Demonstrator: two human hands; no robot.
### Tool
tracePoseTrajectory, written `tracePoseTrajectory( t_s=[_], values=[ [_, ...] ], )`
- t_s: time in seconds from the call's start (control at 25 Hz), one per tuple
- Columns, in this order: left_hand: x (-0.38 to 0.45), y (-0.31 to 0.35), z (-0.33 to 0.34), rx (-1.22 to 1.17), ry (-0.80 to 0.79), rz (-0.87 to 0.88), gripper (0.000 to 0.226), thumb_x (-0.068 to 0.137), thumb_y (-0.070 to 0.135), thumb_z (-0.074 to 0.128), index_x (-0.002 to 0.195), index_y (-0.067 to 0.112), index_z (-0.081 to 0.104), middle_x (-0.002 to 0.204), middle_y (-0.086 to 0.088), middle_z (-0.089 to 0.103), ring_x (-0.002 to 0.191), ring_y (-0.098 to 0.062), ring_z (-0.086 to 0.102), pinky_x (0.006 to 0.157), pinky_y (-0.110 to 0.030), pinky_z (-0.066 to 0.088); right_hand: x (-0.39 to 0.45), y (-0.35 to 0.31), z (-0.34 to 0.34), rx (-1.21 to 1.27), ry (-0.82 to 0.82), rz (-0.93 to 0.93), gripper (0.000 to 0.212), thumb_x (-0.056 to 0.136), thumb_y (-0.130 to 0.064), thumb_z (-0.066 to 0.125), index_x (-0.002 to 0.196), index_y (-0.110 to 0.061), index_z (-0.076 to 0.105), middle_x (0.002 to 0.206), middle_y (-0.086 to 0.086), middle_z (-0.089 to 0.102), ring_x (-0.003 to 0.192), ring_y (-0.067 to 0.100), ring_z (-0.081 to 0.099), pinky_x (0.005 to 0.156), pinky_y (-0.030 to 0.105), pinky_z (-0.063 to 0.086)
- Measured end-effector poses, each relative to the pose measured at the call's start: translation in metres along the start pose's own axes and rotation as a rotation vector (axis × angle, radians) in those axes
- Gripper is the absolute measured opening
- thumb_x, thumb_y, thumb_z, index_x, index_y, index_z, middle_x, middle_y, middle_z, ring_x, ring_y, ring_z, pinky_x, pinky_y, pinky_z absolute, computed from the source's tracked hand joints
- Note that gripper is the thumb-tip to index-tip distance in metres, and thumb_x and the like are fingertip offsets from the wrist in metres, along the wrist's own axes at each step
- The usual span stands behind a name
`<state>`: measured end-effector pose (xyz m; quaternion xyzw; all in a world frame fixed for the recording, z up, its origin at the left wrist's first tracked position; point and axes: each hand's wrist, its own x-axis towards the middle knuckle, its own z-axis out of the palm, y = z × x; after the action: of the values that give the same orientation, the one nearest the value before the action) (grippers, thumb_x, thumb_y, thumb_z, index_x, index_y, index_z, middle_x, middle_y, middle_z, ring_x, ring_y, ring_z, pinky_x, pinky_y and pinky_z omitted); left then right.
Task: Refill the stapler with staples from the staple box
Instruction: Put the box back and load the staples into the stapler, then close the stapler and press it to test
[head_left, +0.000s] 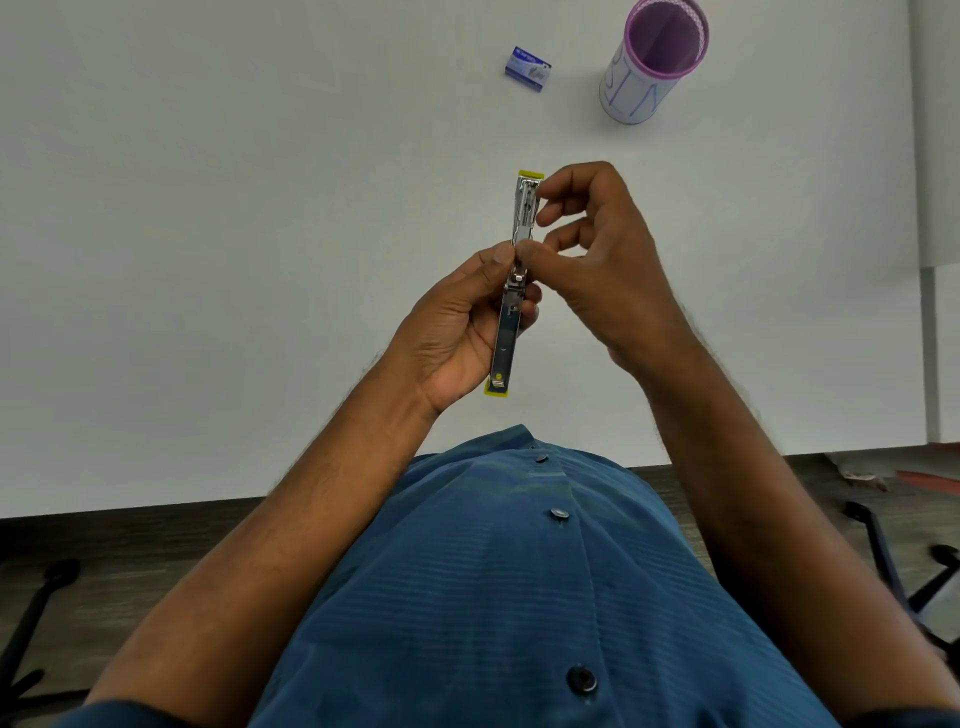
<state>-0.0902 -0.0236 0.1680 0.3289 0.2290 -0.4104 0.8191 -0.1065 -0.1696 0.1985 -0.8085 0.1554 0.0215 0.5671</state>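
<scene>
Over a white counter (260, 208), the left hand (457, 332) grips the opened stapler (514, 291), long axis pointing away from the person, the right hand (587, 249) pinches its metal track, and the box (527, 68) lies well beyond, up-right.

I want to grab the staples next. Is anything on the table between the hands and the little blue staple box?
Nothing visible. Bare white table lies between the stapler in both hands and the staple box. The purple pen cup stands off to the box's right.

shiny metal stapler (511, 312), matt table (260, 208)
</scene>
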Motion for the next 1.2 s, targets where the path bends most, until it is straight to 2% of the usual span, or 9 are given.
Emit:
tracePoseTrajectory(
  t_s=[0.08,0.16,0.24,0.36,0.48,0.64,0.84,1.08,1.2],
  values=[
    [0.001,0.0,0.0,-0.004,-0.007,0.003,0.019,0.103,0.014,0.052,0.108,0.004,0.067,0.081,-0.008,0.066,0.071,-0.014,0.061,0.066,-0.023,0.056,0.001,0.001,0.001,0.143,-0.044,0.139,0.05,0.083,-0.01,0.077,0.124,-0.016,0.049,0.107,0.001,0.058,0.077,0.013,0.061,0.071,0.027,0.058],
    [0.002,0.0,-0.001,-0.003,-0.008,0.009,0.02,0.103,0.015,0.051,0.113,0.004,0.065,0.081,-0.008,0.066,0.069,-0.013,0.062,0.066,-0.023,0.056,0.002,0.002,0.001,0.194,-0.077,0.203,0.055,0.083,-0.009,0.077,0.127,-0.016,0.046,0.108,0.005,0.059,0.079,0.015,0.062,0.068,0.026,0.058],
    [0.002,-0.001,-0.001,0.002,-0.017,0.008,0.022,0.103,0.015,0.051,0.117,0.003,0.063,0.082,-0.008,0.066,0.069,-0.013,0.062,0.066,-0.023,0.056,0.004,0.002,0.003,0.171,-0.072,0.191,0.051,0.083,-0.009,0.074,0.127,-0.014,0.048,0.108,0.007,0.063,0.076,0.013,0.063,0.064,0.021,0.054],
    [0.002,-0.003,0.001,0.023,-0.039,0.002,0.021,0.104,0.015,0.049,0.113,0.003,0.064,0.087,-0.009,0.067,0.072,-0.015,0.062,0.068,-0.023,0.057,0.007,0.0,0.006,0.105,0.042,0.172,0.034,0.087,-0.012,0.066,0.12,-0.014,0.055,0.1,0.004,0.066,0.073,0.006,0.062,0.059,0.012,0.048],
    [0.002,-0.002,0.003,0.028,-0.058,0.007,0.021,0.104,0.016,0.048,0.11,0.005,0.065,0.087,-0.009,0.069,0.071,-0.015,0.063,0.068,-0.024,0.057,0.009,0.001,0.011,0.11,0.117,0.17,0.021,0.091,-0.015,0.06,0.112,-0.014,0.06,0.095,0.003,0.067,0.074,0.004,0.061,0.058,0.011,0.047],
    [0.002,0.001,0.004,0.033,-0.055,0.017,0.021,0.105,0.015,0.047,0.112,0.004,0.063,0.083,-0.007,0.07,0.068,-0.014,0.063,0.068,-0.023,0.057,0.006,0.001,0.016,0.077,0.143,0.106,0.022,0.094,-0.02,0.057,0.115,-0.013,0.061,0.093,0.0,0.067,0.076,0.002,0.063,0.064,0.014,0.05],
    [0.003,0.001,0.0,0.035,-0.048,0.04,0.021,0.105,0.015,0.046,0.114,0.005,0.062,0.084,-0.006,0.067,0.066,-0.012,0.064,0.066,-0.024,0.057,-0.003,0.0,0.02,0.015,0.118,0.011,0.021,0.103,-0.015,0.053,0.124,-0.012,0.057,0.091,-0.007,0.06,0.069,-0.009,0.058,0.061,0.006,0.045],
    [0.001,-0.005,0.001,0.046,-0.054,0.017,0.021,0.104,0.016,0.048,0.112,0.006,0.064,0.097,-0.01,0.066,0.074,-0.015,0.064,0.067,-0.023,0.058,0.001,0.006,0.024,0.002,0.173,0.029,0.009,0.101,-0.02,0.05,0.104,-0.014,0.056,0.082,-0.011,0.055,0.068,-0.005,0.052,0.063,0.012,0.045],
    [0.0,-0.006,0.0,0.032,-0.053,-0.002,0.02,0.103,0.014,0.048,0.111,0.004,0.063,0.089,-0.01,0.067,0.07,-0.015,0.064,0.066,-0.023,0.058,0.002,0.01,0.022,-0.028,0.179,0.017,0.018,0.106,-0.03,0.046,0.097,-0.017,0.054,0.078,-0.015,0.054,0.068,-0.003,0.053,0.065,0.017,0.046]
  ],
)
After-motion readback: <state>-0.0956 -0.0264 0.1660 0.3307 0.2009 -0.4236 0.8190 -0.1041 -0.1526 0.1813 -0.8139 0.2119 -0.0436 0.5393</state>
